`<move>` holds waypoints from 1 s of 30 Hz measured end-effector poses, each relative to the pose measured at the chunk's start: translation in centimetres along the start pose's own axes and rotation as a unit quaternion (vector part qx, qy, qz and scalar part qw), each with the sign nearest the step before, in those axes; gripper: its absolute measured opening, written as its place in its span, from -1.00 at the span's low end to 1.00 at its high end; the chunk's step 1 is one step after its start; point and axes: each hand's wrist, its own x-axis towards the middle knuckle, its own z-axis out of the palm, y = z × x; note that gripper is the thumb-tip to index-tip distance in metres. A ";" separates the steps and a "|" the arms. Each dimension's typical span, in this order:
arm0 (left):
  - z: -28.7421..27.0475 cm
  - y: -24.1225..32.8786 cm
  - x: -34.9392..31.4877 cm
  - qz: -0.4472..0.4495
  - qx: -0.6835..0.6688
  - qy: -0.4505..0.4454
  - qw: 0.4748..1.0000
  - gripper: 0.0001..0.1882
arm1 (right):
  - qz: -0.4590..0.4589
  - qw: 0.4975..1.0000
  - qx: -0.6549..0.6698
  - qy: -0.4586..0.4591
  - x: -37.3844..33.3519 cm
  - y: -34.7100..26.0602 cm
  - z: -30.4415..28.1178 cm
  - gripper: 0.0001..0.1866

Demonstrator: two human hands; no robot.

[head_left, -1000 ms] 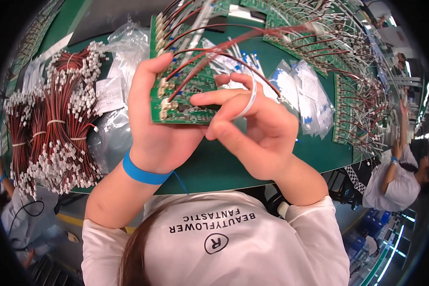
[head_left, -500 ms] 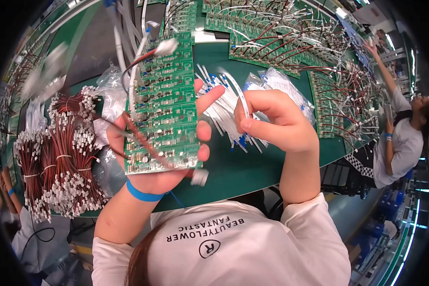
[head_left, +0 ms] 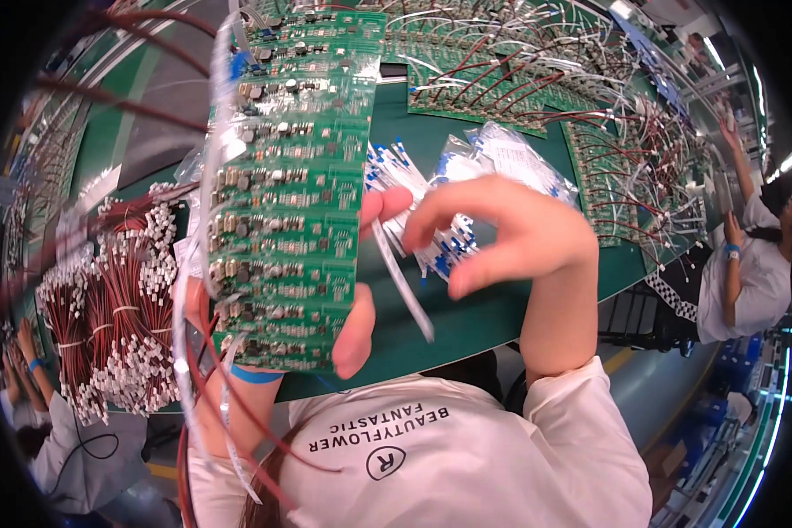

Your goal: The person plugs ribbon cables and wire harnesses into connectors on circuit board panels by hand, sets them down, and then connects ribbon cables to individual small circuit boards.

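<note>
My left hand (head_left: 355, 330) is closed around a long green circuit board panel (head_left: 295, 189), raised and nearly upright, its component side showing. Fingers come round the panel's right edge; the palm is hidden behind it. White flat cables and red-and-black wires hang from its left side, blurred. To the right, my right hand (head_left: 524, 233) has thumb and fingers apart, with nothing between them. A single white flat cable (head_left: 402, 282) slants down between the hands, its upper end by my left fingers; whether they touch it I cannot tell.
Behind the right hand lies a pile of white flat cables with blue ends (head_left: 449, 251), beside clear plastic bags (head_left: 515, 163). Bundled red-and-black wires (head_left: 119, 326) stand at left. Wired circuit boards (head_left: 493, 88) fill the far side of the green table (head_left: 396, 339). Co-workers sit at both sides.
The panel has risen nearer, its loose wires swinging out to the left and down. My right hand has opened from its pinch on a white flat cable, and one now slants beside the panel.
</note>
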 end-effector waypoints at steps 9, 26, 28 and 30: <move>-3.3 -0.1 0.5 -0.119 -0.106 -0.206 0.966 -0.02 | -0.222 0.866 -0.224 0.387 2.0 0.4 3.3 -0.73; -0.3 0.3 -0.7 -0.043 -0.051 -0.005 0.998 -0.31 | -0.269 0.815 0.409 0.310 2.0 0.9 4.3 -0.84; 0.2 -0.1 -0.7 -0.021 -0.056 0.018 0.998 -0.33 | -0.268 0.817 0.412 0.299 2.0 0.7 4.3 -0.84; -0.2 0.0 -0.7 -0.027 -0.056 0.014 0.998 -0.34 | -0.267 0.819 0.417 0.291 1.8 0.6 4.4 -0.84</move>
